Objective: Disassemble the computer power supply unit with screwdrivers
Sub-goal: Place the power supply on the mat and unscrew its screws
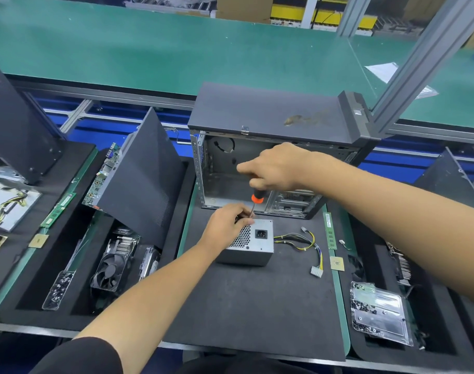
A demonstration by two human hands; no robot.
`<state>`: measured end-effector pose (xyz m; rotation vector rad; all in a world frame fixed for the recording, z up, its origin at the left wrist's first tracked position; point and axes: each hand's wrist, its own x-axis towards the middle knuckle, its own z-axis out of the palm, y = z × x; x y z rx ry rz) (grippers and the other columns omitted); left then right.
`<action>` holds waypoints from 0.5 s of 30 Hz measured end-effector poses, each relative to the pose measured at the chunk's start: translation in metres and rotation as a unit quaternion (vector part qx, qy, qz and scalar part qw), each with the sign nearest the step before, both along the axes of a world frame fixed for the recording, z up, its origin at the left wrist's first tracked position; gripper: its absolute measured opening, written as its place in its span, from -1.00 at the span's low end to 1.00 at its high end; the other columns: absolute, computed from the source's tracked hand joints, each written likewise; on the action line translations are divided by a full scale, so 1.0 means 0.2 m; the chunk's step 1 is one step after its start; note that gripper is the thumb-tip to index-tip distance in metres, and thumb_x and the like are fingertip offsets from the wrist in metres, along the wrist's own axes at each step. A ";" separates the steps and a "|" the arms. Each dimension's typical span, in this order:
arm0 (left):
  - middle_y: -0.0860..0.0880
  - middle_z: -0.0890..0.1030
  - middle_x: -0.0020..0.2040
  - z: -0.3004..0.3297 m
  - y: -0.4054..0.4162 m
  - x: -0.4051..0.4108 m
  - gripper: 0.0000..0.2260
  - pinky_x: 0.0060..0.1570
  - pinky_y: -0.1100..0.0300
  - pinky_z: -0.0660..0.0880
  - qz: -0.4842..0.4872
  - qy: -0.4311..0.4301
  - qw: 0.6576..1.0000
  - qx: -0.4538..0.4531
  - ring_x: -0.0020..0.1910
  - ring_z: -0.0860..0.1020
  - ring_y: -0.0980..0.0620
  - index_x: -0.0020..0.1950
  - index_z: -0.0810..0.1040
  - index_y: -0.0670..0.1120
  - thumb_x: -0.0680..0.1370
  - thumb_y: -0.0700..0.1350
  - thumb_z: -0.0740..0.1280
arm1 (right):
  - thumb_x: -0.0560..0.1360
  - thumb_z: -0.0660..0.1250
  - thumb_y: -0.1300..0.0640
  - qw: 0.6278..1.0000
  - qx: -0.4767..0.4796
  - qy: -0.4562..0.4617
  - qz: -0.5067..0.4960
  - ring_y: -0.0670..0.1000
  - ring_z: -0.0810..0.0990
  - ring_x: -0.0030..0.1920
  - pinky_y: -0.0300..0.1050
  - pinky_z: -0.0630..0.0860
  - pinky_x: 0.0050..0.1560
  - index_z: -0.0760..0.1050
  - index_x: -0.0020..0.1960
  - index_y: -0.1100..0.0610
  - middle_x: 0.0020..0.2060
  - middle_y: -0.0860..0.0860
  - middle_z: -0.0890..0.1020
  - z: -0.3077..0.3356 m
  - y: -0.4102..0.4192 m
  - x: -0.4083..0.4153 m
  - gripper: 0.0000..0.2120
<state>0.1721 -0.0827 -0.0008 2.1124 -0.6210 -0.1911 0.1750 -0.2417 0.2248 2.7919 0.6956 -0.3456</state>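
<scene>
Your left hand (226, 222) lies curled over the top left corner of the power supply unit (250, 242), fingertips pinching at the shaft where it meets the casing, so that grip both steadies the box and guides the tip. Just to the right of it, the screwdriver (256, 201) stands nearly upright, leaning slightly, its tip at the top edge of the unit's vented face; whether it sits in a screw head cannot be told from here. Above, your right hand (273, 167) is wrapped closed around the black handle, with only the orange collar showing below the fist. The unit rests on the dark mat of the bench (257, 306), in front of the open computer case (257, 157), its cable bundle (308, 245) trailing off to the right. For this step, bring the shaft square to the screw before you turn, and press straight down through the handle so the tip is less likely to cam out. Hold the box firmly against the mat with your left palm, since it looks free to slide or twist under torque, and keep those guiding fingertips clear of a slip.
</scene>
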 end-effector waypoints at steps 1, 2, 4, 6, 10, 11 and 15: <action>0.28 0.65 -0.06 0.00 0.00 0.00 -0.86 0.04 0.34 0.48 0.001 0.000 1.000 -0.003 0.00 0.59 0.25 -0.05 0.60 0.18 0.50 -0.03 0.50 | 0.56 0.18 -0.03 1.000 0.016 0.014 -0.002 0.10 0.43 -0.33 -0.07 0.20 -0.40 0.30 -0.04 -0.01 -0.37 -0.04 0.44 0.01 0.00 0.01 -0.89; 0.28 0.65 -0.05 0.00 0.00 0.00 -0.86 0.04 0.33 0.49 0.003 -0.001 1.000 -0.005 -0.01 0.60 0.25 -0.06 0.60 0.18 0.50 -0.03 0.51 | 0.53 0.22 -0.02 0.999 0.039 0.028 -0.010 0.10 0.49 -0.26 -0.07 0.24 -0.38 0.33 -0.07 -0.01 -0.34 -0.06 0.51 0.01 0.00 0.01 -0.89; 0.27 0.65 -0.06 0.00 0.00 -0.01 -0.85 0.03 0.36 0.48 0.008 0.006 1.000 -0.006 -0.02 0.60 0.24 -0.07 0.59 0.18 0.49 -0.03 0.51 | 0.43 0.31 0.00 0.990 0.105 0.080 -0.041 0.04 0.59 -0.18 -0.06 0.35 -0.33 0.40 -0.13 -0.05 -0.27 -0.13 0.61 0.01 0.01 0.02 -0.91; 0.28 0.66 -0.05 0.01 0.00 -0.01 -0.84 0.03 0.40 0.46 0.013 0.011 1.000 -0.008 -0.01 0.60 0.25 -0.10 0.58 0.20 0.49 -0.03 0.52 | 0.35 0.36 0.07 0.973 0.160 0.147 -0.073 0.05 0.64 -0.16 0.01 0.48 -0.27 0.45 -0.18 -0.07 -0.20 -0.12 0.64 0.02 0.02 0.02 -0.90; 0.24 0.67 -0.07 0.02 0.00 -0.01 -0.85 0.05 0.35 0.48 0.011 0.007 1.000 -0.008 -0.02 0.61 0.24 -0.10 0.60 0.20 0.49 -0.03 0.53 | 0.27 0.33 0.35 0.955 0.186 0.215 -0.085 0.14 0.63 -0.12 -0.19 0.52 -0.28 0.60 -0.22 0.06 -0.08 0.19 0.64 0.03 0.02 0.03 -0.78; 0.24 0.67 -0.07 0.01 0.00 -0.01 -0.84 0.05 0.34 0.48 0.011 0.007 1.000 -0.009 -0.02 0.61 0.23 -0.10 0.60 0.21 0.49 -0.03 0.53 | 0.28 0.32 0.38 0.952 0.191 0.225 -0.084 0.18 0.62 -0.10 -0.22 0.52 -0.28 0.63 -0.18 0.08 -0.08 0.24 0.63 0.03 0.02 0.03 -0.75; 0.25 0.67 -0.06 0.02 0.00 -0.01 -0.74 0.06 0.35 0.48 0.014 0.006 1.000 -0.011 -0.01 0.61 0.26 -0.15 0.54 0.30 0.49 -0.05 0.52 | 0.40 0.45 0.15 0.971 0.167 0.147 -0.083 0.09 0.56 -0.12 0.01 0.48 -0.20 0.49 0.03 0.02 -0.12 0.04 0.57 0.01 0.06 0.01 -0.76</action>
